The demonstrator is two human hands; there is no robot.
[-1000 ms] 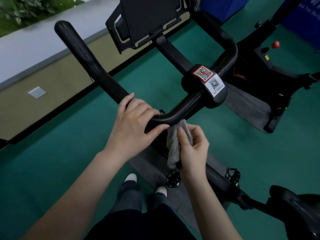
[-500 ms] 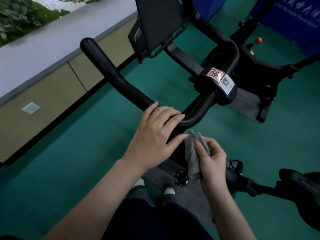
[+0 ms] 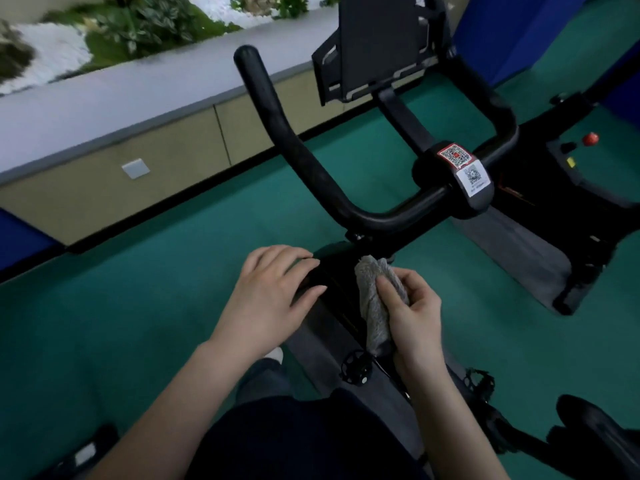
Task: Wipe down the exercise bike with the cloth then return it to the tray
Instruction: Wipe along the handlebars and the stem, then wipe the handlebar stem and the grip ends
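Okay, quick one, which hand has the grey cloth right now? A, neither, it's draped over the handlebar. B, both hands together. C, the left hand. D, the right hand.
D: the right hand pinches the grey cloth with thumb and curled fingers, while the left hand has straight fingers and holds nothing.

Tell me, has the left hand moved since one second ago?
Yes. The left hand has let go of the handlebar and now lies lower, toward the person, on the bike frame below the bend.
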